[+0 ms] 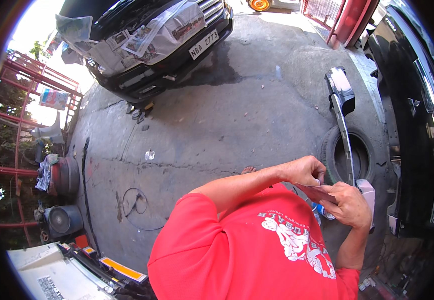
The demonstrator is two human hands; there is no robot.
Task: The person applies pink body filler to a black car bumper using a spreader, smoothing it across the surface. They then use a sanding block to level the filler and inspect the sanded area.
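Observation:
Just right of my red-shirted body, my left hand [307, 171] pinches the upper edge of a thin reddish-brown sheet [314, 193], which looks like sandpaper. My right hand [347, 205] grips the same sheet from the right, fingers bent over it. Beyond my hands a long bumper piece [341, 87], dark with bright parts, lies across a tire [331, 155]; its near end [367, 192] is pale pink. A blue and white can [326, 214] is partly hidden below my right hand.
A dark car [152, 80] masked with newspaper stands ahead, a black vehicle [412, 125] along the right. A red fence [14, 170] with drums [67, 175] lines the left. A cable loop [142, 225] lies on the concrete; pale vehicle parts [34, 265] sit at lower left.

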